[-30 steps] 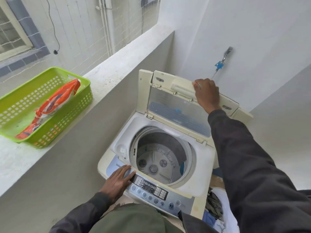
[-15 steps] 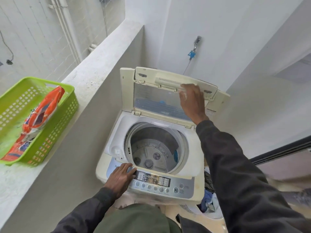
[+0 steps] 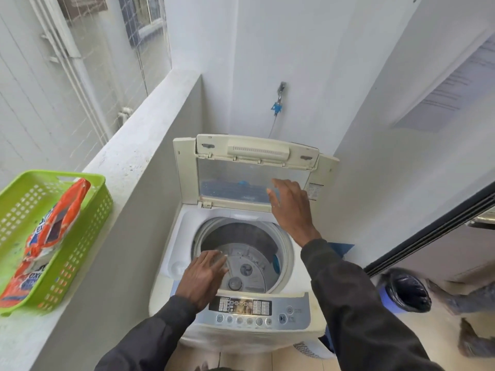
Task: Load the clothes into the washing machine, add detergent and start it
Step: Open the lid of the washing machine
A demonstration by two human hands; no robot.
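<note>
Both hands have let go since a second ago: the left hand [image 3: 203, 279] has come off the corner of the control panel [image 3: 251, 310], and the right hand [image 3: 292, 207] has dropped from the top edge of the lid [image 3: 241, 180].

Nearest, the left hand lies palm down over the front-left rim of the drum [image 3: 241, 236], fingers straight and close together, holding nothing; whether it touches the rim I cannot tell. The drum is empty, its grey pulsator bare. Beyond it the right hand hangs in front of the lid's lower right corner, fingers loosely spread, also holding nothing. The folded lid stands upright on its own at the back of the washing machine [image 3: 184, 228].

No clothes show plainly. A perforated white rim [image 3: 308, 349] peeks out low by the machine's right side, and its contents are hidden. Clothes would probably be soft, limp and light while dry, best gathered in bunches from underneath so that nothing trails over the rim.

Off to the left, a green basket [image 3: 80, 263] sits on the ledge [image 3: 139, 145], with an orange detergent packet [image 3: 53, 231] leaning inside it. The packet looks soft-sided and crumpled; it seems safest to grip it around the upper body, keeping the mouth up, so powder stays in.

Farthest, a tap [image 3: 280, 89] is fixed to the wall.
</note>
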